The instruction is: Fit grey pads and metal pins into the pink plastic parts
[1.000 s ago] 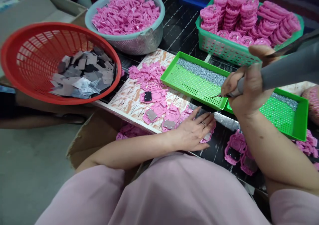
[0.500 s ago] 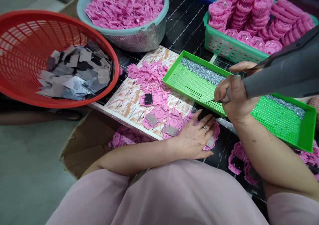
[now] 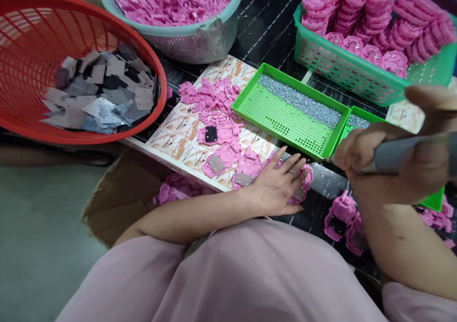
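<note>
My left hand (image 3: 278,184) lies with fingers spread on pink plastic housings, partly covering one (image 3: 302,191) that has a metal plate. My right hand (image 3: 374,184) is wrapped around a grey electric screwdriver (image 3: 396,155), blurred by motion, its tip near the front edge of the green tray (image 3: 274,115). Small silvery screws (image 3: 300,98) fill the tray's far side. Left of my left hand lie a housing with a grey plate (image 3: 246,167), another beside it (image 3: 221,158), and one with a black plate (image 3: 226,132).
A red basket (image 3: 157,108) of metal plates stands at the left. Behind are a light blue basin (image 3: 200,39) of small pink parts and a green basket (image 3: 342,77) of stacked pink housings. Loose pink pieces (image 3: 214,96) lie on the patterned board (image 3: 174,136). More housings (image 3: 339,217) lie front right.
My right hand has moved the electric screwdriver right and toward me, away from over the tray. My left hand keeps its place on the housings. The view has shifted slightly.
</note>
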`<state>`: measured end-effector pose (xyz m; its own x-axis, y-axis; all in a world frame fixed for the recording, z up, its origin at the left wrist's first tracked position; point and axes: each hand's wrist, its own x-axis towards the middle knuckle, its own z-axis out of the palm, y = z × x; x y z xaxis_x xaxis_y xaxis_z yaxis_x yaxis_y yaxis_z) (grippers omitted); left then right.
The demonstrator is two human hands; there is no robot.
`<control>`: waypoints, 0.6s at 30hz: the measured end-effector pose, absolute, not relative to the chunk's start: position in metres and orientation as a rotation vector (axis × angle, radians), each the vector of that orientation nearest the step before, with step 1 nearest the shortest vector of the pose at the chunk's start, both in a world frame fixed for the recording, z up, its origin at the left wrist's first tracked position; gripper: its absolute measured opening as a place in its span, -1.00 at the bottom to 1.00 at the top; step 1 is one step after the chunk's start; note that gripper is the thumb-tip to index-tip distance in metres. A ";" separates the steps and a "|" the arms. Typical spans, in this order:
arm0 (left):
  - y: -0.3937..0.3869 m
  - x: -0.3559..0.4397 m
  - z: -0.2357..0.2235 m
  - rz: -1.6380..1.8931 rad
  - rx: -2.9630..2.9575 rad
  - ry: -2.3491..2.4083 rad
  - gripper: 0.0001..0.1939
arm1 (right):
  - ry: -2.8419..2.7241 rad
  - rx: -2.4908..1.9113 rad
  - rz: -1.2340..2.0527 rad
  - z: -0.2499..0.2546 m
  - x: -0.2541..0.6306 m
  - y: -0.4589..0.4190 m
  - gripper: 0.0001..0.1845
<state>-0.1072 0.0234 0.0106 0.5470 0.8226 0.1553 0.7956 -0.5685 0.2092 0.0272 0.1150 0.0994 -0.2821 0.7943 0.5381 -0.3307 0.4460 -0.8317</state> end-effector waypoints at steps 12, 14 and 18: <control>0.025 -0.109 0.011 0.351 2.671 1.373 -0.28 | -1.566 -0.304 1.338 0.070 0.035 0.109 -0.77; 0.025 -0.109 0.011 0.322 2.673 1.375 -0.27 | -1.599 -0.280 1.373 0.065 0.037 0.109 -0.74; 0.026 -0.109 0.012 0.266 2.666 1.368 -0.27 | -1.652 -0.296 1.405 0.066 0.042 0.108 -0.65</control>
<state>-0.1089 0.0260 0.0122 0.5729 0.8140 0.0956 0.7905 -0.5796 0.1980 0.0424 0.1084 0.0663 -0.5504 0.6845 0.4780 -0.3615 0.3207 -0.8755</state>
